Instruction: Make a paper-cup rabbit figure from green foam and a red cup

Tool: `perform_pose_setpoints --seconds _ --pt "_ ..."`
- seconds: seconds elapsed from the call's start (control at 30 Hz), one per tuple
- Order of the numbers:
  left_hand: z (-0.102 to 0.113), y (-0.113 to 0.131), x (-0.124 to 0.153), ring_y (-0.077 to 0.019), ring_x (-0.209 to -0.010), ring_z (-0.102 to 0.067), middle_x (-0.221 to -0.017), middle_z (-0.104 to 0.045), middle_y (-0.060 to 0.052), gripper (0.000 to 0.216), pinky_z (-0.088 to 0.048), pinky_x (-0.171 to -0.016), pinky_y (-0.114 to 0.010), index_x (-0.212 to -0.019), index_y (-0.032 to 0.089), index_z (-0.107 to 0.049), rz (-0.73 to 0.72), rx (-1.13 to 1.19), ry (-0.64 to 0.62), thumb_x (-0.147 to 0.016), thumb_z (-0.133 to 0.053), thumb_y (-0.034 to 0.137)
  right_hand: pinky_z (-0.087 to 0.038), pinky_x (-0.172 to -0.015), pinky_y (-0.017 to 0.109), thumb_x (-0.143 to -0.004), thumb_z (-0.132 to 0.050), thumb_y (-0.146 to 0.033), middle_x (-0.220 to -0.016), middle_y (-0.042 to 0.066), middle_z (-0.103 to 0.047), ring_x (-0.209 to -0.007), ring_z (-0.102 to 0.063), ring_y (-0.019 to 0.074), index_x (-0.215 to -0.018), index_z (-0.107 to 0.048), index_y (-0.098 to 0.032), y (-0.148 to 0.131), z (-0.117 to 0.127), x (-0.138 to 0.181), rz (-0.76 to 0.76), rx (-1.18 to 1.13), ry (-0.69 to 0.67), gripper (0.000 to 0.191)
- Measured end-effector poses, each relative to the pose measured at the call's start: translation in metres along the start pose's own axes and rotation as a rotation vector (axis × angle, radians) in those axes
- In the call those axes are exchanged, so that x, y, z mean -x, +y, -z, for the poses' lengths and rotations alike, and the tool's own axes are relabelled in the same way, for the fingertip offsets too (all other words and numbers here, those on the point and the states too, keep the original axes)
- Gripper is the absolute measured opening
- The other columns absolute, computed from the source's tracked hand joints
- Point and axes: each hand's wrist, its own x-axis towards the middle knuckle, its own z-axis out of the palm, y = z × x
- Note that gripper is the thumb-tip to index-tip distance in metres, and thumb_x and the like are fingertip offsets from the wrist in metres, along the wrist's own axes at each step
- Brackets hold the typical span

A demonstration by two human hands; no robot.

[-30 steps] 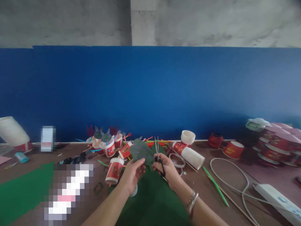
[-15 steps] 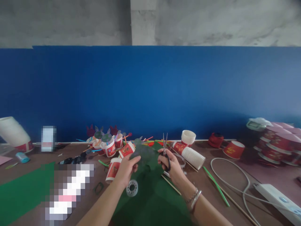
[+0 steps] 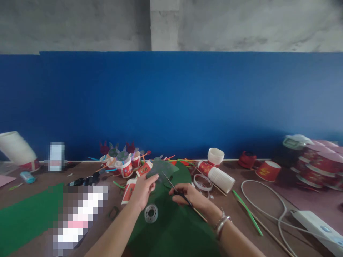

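Observation:
My left hand [image 3: 141, 191] pinches a grey-green cut-out piece of felt [image 3: 160, 168] and holds it just above the big dark green felt sheet [image 3: 174, 228]. My right hand [image 3: 189, 196] grips black-handled scissors [image 3: 171, 185]. Their blades lie low and point up-left at the cut-out's lower edge. A clear tape roll [image 3: 150, 213] rests on the green sheet right below my left wrist. Silver bracelets circle my right wrist.
Red and white paper cups [image 3: 221, 178] lie tipped along the blue wall, with decorated cups [image 3: 124, 166] at the left. More green felt [image 3: 24, 217] lies at the left. A white cable [image 3: 265, 200], a power strip [image 3: 318, 228], sticks and stacked bowls [image 3: 316, 167] are at the right.
My right hand has dropped and turned the scissors from upright to lying flat, pointing left at the cut-out. My left hand has stayed on the cut-out, which now lies lower.

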Motion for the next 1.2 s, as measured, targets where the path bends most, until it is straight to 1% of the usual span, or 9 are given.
perform_pose_setpoints --seconds 0.1,0.17,0.33,0.5,0.67,0.87,1.03,1.2 --pt "0.000 -0.002 0.001 -0.0043 -0.041 -0.034 -0.047 -0.039 0.009 0.023 -0.023 -0.040 -0.018 -0.061 0.018 -0.047 0.016 -0.065 -0.053 -0.061 -0.070 0.024 -0.030 -0.044 0.017 -0.068 -0.067 -0.032 -0.052 -0.004 -0.051 -0.047 -0.042 0.0069 -0.085 -0.065 -0.013 -0.004 0.002 0.001 -0.015 0.002 -0.029 0.026" --pt "0.000 -0.003 0.001 -0.0044 -0.041 -0.034 -0.047 -0.039 0.009 0.023 -0.023 -0.041 -0.018 -0.061 0.017 -0.048 0.016 -0.085 -0.070 -0.062 -0.069 0.025 -0.030 -0.043 0.017 -0.068 -0.067 -0.032 -0.052 -0.004 -0.051 -0.047 -0.042 0.0069 -0.084 -0.065 -0.013 -0.006 0.002 0.002 -0.017 -0.003 -0.033 0.026" --pt "0.001 -0.003 0.000 -0.0047 -0.041 -0.034 -0.046 -0.039 0.009 0.023 -0.023 -0.041 -0.018 -0.059 0.017 -0.048 0.006 -0.117 -0.089 -0.063 -0.068 0.026 -0.026 -0.041 0.017 -0.068 -0.068 -0.038 -0.046 -0.006 -0.045 -0.042 -0.035 0.0054 -0.081 -0.066 -0.012 -0.005 0.002 0.003 0.004 0.018 -0.032 0.030" --pt "0.003 -0.003 -0.001 -0.0050 -0.042 -0.035 -0.047 -0.040 0.009 0.023 -0.024 -0.042 -0.019 -0.060 0.017 -0.050 0.001 -0.111 -0.091 -0.062 -0.070 0.027 -0.025 -0.039 0.017 -0.071 -0.065 -0.042 -0.045 -0.006 -0.044 -0.040 -0.034 0.0049 -0.081 -0.067 -0.011 0.002 0.003 0.001 0.039 0.046 -0.017 0.032" --pt "0.006 -0.004 -0.003 -0.0049 -0.043 -0.036 -0.049 -0.043 0.008 0.022 -0.025 -0.043 -0.019 -0.063 0.017 -0.051 0.012 -0.127 -0.103 -0.063 -0.070 0.027 -0.026 -0.037 0.017 -0.071 -0.065 -0.039 -0.044 -0.006 -0.045 -0.038 -0.034 0.0050 -0.079 -0.067 -0.012 0.004 0.003 0.000 0.024 0.089 0.006 0.028" --pt "0.005 -0.005 -0.002 -0.0053 -0.043 -0.037 -0.048 -0.043 0.008 0.023 -0.026 -0.043 -0.019 -0.060 0.016 -0.051 0.041 -0.142 -0.112 -0.063 -0.071 0.028 -0.029 -0.039 0.018 -0.069 -0.067 -0.036 -0.046 -0.005 -0.047 -0.040 -0.037 0.0060 -0.079 -0.067 -0.014 0.000 0.002 0.001 0.002 0.066 -0.003 0.025" --pt "0.003 -0.005 0.000 -0.0051 -0.043 -0.037 -0.047 -0.042 0.008 0.021 -0.026 -0.042 -0.018 -0.061 0.015 -0.054 0.049 -0.136 -0.137 -0.061 -0.071 0.027 -0.026 -0.038 0.017 -0.069 -0.067 -0.034 -0.044 -0.006 -0.044 -0.039 -0.033 0.0049 -0.077 -0.068 -0.014 -0.002 0.001 0.002 0.016 0.042 -0.007 0.022" --pt "0.004 -0.004 0.000 -0.0051 -0.042 -0.038 -0.047 -0.043 0.007 0.022 -0.027 -0.042 -0.019 -0.061 0.015 -0.055 0.060 -0.120 -0.115 -0.058 -0.074 0.027 -0.025 -0.037 0.017 -0.070 -0.066 -0.035 -0.043 -0.006 -0.044 -0.038 -0.033 0.0048 -0.078 -0.068 -0.013 0.003 0.004 0.001 0.028 0.087 -0.021 0.023"
